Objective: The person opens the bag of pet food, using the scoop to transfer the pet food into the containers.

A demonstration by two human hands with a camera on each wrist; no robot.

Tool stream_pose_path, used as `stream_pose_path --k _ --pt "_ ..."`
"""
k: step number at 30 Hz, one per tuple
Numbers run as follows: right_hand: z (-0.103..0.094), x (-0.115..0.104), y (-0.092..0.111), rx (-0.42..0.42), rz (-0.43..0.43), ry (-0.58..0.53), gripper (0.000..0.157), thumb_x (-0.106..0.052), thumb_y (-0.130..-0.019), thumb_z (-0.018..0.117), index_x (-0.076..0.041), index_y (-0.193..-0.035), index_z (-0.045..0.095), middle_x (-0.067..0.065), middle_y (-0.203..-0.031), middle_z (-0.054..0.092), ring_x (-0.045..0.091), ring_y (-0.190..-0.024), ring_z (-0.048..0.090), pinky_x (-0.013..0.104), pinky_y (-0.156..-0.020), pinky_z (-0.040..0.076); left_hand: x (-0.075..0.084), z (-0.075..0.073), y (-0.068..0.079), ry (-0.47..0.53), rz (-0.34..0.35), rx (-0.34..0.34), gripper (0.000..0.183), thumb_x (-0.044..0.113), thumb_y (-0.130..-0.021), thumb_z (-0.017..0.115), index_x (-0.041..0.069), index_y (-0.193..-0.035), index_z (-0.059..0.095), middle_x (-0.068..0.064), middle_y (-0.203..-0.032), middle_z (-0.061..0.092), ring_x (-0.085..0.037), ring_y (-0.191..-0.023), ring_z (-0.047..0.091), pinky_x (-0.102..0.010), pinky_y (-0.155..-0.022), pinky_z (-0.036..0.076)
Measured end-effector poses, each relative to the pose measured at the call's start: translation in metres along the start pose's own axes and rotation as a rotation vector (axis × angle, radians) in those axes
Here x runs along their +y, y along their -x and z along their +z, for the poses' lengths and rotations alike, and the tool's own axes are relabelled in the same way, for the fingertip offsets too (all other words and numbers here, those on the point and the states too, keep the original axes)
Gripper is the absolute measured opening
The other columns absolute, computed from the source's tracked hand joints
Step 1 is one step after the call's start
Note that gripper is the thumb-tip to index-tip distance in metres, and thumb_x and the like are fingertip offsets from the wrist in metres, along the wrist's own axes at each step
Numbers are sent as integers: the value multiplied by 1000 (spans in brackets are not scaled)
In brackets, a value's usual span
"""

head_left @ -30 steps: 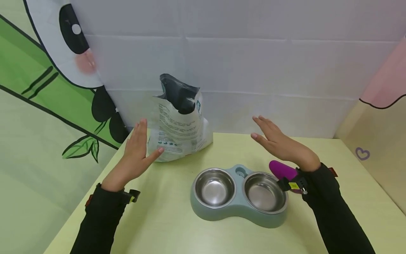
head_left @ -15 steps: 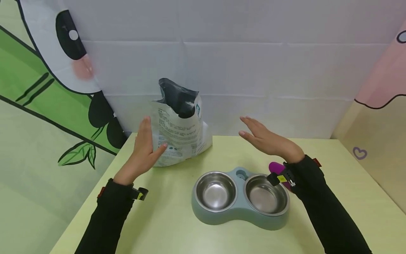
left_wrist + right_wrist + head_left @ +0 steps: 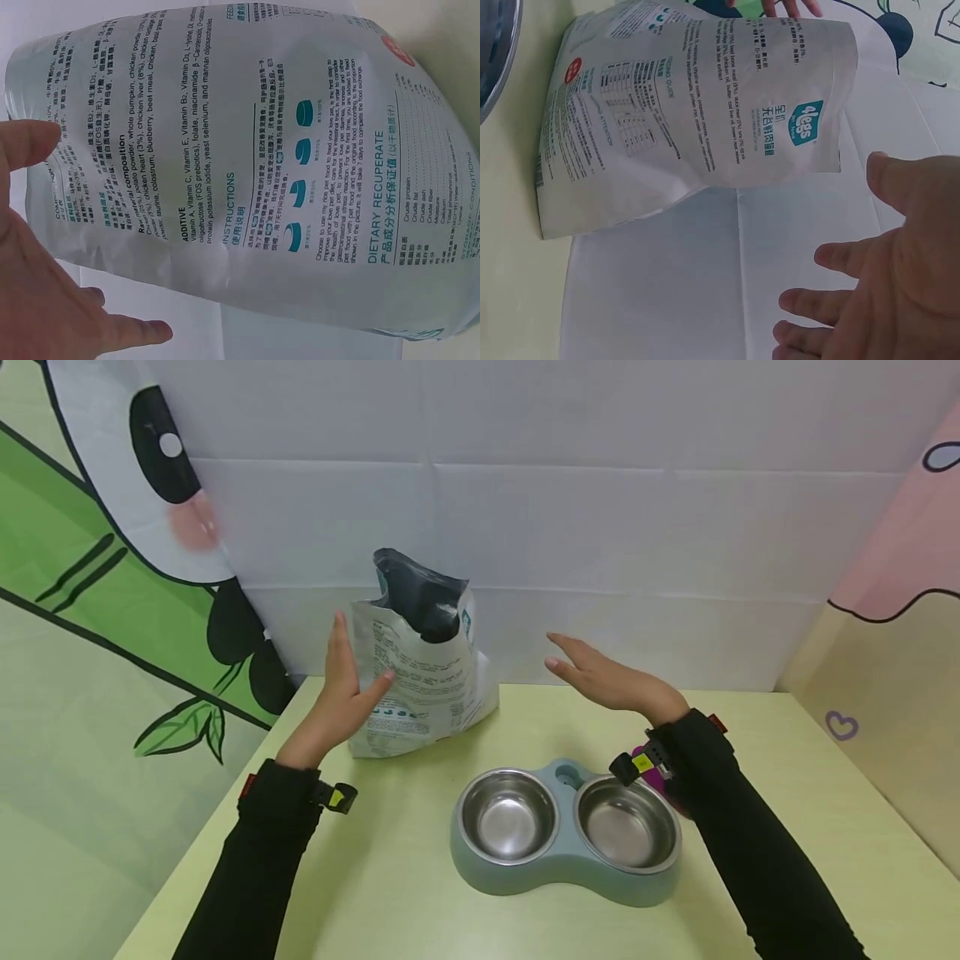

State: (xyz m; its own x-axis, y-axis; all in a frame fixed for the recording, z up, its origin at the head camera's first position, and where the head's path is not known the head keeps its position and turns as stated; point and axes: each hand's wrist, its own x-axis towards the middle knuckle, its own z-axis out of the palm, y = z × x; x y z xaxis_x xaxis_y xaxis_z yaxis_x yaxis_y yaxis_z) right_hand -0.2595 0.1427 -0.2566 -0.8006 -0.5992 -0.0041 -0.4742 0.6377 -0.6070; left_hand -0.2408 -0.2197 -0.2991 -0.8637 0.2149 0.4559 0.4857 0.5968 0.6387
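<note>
An open-topped pet food bag (image 3: pixel 423 681), white and printed with text, stands upright at the back left of the table. My left hand (image 3: pixel 333 706) is raised at its left side, fingers straight and thumb spread, overlapping the bag's edge in the head view. In the left wrist view, the left hand (image 3: pixel 52 247) shows beside the bag's upper part (image 3: pixel 202 172). To the right of the bag, my right hand (image 3: pixel 615 683) hovers with fingers extended and palm facing the bag. A gap separates the right hand (image 3: pixel 885 277) from the bag (image 3: pixel 697 105) in the right wrist view.
A blue-grey double pet bowl holder (image 3: pixel 562 860) with two steel bowls sits on the pale yellow table (image 3: pixel 420 893) in front of the bag. Behind the right wrist, a purple object (image 3: pixel 653 779) is mostly hidden. A white printed backdrop (image 3: pixel 637 543) hangs behind the table.
My right hand has moved left towards the bag. The left hand has shifted slightly right and up, closer to the bag's side. The bag and bowls stay in place.
</note>
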Motion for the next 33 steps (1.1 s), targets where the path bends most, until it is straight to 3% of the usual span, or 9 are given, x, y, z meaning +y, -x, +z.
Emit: stream_pose_path --k 8,14,23,28,33 --pt "-9 -3 -16 -93 33 -133 66 -51 -102 22 -18 -154 -2 5 -159 -4 24 -144 -5 54 -113 5 -3 -4 -7 48 11 0 89 15 -97 50 7 -147 -23 -12 -155 -24 -26 -141 -19 -54 -111 -6" --pt "-11 -1 -25 -112 44 -169 67 -53 -101 20 -19 -154 -3 4 -159 -7 23 -144 -7 54 -113 3 1 -10 -7 103 -56 -28 91 6 -97 49 8 -145 -28 -10 -153 -28 -25 -140 -22 -55 -111 -7" --pt "-11 -1 -42 -50 40 -214 70 -60 -98 20 -24 -154 -3 -1 -159 -5 19 -144 -6 51 -114 4 31 -21 -9 260 -153 -34 90 -1 -95 44 8 -143 -31 -14 -153 -28 -27 -138 -25 -55 -110 -10" --pt "-12 -4 -52 -14 8 -248 70 -59 -98 18 -21 -154 -2 -1 -159 -3 17 -144 -4 49 -114 4 17 -16 -13 247 -171 -33 92 6 -96 46 18 -144 -32 -6 -154 -27 -21 -139 -24 -54 -110 -9" --pt "-14 -6 -63 17 -45 -293 67 -54 -101 17 -16 -154 -1 9 -159 3 23 -144 2 49 -114 7 7 -11 -18 218 -155 -18 92 9 -97 48 22 -145 -30 -3 -155 -25 -18 -139 -22 -53 -111 -7"
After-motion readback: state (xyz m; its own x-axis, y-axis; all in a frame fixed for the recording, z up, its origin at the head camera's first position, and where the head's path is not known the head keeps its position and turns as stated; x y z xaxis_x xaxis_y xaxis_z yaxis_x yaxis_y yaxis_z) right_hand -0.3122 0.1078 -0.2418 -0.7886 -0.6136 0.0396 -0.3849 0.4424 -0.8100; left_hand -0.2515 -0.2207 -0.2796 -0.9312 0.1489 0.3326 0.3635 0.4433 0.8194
